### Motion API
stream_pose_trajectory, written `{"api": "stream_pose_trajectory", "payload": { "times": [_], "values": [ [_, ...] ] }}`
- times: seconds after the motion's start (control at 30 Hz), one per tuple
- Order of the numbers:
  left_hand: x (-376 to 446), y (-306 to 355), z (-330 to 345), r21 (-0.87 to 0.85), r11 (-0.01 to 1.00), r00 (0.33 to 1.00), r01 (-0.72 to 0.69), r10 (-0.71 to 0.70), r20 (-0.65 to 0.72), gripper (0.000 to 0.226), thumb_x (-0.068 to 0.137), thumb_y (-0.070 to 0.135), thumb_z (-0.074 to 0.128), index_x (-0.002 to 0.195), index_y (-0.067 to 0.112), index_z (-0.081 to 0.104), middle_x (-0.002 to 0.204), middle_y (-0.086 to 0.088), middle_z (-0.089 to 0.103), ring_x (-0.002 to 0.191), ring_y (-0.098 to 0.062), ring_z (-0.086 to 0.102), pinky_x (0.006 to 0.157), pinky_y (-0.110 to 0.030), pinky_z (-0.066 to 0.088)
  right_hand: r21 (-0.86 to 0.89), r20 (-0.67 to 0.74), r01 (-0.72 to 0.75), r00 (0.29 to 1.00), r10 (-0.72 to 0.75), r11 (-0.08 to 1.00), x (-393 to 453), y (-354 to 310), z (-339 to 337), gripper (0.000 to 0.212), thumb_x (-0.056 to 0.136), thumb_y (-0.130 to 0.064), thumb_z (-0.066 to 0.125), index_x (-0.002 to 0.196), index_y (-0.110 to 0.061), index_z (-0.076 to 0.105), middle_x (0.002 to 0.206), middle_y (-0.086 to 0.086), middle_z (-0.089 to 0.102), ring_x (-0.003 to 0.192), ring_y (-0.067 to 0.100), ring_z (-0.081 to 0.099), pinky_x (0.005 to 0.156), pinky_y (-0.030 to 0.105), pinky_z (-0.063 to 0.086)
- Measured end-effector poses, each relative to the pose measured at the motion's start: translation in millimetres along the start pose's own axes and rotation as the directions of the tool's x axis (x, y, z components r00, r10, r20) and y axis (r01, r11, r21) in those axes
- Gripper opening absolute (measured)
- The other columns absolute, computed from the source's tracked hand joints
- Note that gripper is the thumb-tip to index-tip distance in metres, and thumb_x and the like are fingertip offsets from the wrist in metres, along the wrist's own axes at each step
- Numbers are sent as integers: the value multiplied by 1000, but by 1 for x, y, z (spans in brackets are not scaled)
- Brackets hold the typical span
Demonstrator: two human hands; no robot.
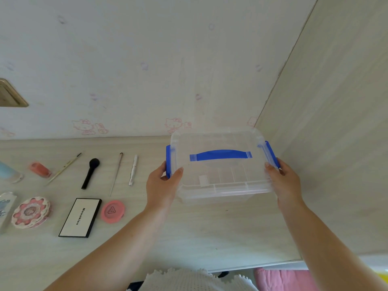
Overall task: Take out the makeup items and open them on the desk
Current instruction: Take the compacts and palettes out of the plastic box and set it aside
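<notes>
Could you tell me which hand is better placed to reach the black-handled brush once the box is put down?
The left hand. It holds the clear box's left side, nearer the black brush lying further left on the desk; the right hand would have to cross over the box.

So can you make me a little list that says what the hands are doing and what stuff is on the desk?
left hand: grips the left end of the clear box, by the blue latch
right hand: grips the right end
box lid: on, blue handle lying flat
box contents: looks empty
desk, back row: black brush, thin sticks, white pen
desk, front row: white palette, pink round compact, flower-shaped compact
palette and compacts: closed
</notes>
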State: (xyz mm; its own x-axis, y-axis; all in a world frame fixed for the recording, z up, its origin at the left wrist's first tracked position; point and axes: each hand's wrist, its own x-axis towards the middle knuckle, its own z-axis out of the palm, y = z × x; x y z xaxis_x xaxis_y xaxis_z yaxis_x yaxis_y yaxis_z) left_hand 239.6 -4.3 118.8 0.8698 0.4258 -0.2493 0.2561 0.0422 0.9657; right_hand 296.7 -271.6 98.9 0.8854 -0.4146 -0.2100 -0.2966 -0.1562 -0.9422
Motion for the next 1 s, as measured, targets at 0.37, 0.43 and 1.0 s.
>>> {"api": "stream_pose_trajectory", "payload": {
  "times": [0.37, 0.43, 1.0],
  "values": [
    [7, -5, 7, 24, 999, 1000, -31, 31, -5, 31, 84, 22, 63, 80, 52, 57, 83, -3, 55, 73, -15, 49, 68, -23, 40, 7, -49, 39, 998, -39, 999, -4, -5, 3, 37, 88, -25, 63, 125, -22, 59, 107, -5, 63, 97, 14, 60, 81, 24, 42],
    [8, -4, 7, 8, 999, 999, -47, 47, -5, 30, 84, 20, 62, 84, 50, 62, 80, 1, 54, 72, -14, 48, 67, -23, 40, -11, -44, 36, 998, -36, 999, -3, -6, 3, 37, 89, -27, 62, 125, -22, 58, 108, -4, 63, 98, 15, 60, 81, 25, 43],
    [18, 61, -35, -144, 966, 977, -214, 209, -47, 25, 88, 30, 58, 112, 24, 54, 112, 7, 63, 93, -6, 59, 77, -24, 43, 164, 129, 163, 974, -185, 973, -43, -74, 15, 50, 73, -51, 60, 119, -33, 58, 116, -7, 61, 108, 15, 58, 98, 40, 44]
  ]
}}
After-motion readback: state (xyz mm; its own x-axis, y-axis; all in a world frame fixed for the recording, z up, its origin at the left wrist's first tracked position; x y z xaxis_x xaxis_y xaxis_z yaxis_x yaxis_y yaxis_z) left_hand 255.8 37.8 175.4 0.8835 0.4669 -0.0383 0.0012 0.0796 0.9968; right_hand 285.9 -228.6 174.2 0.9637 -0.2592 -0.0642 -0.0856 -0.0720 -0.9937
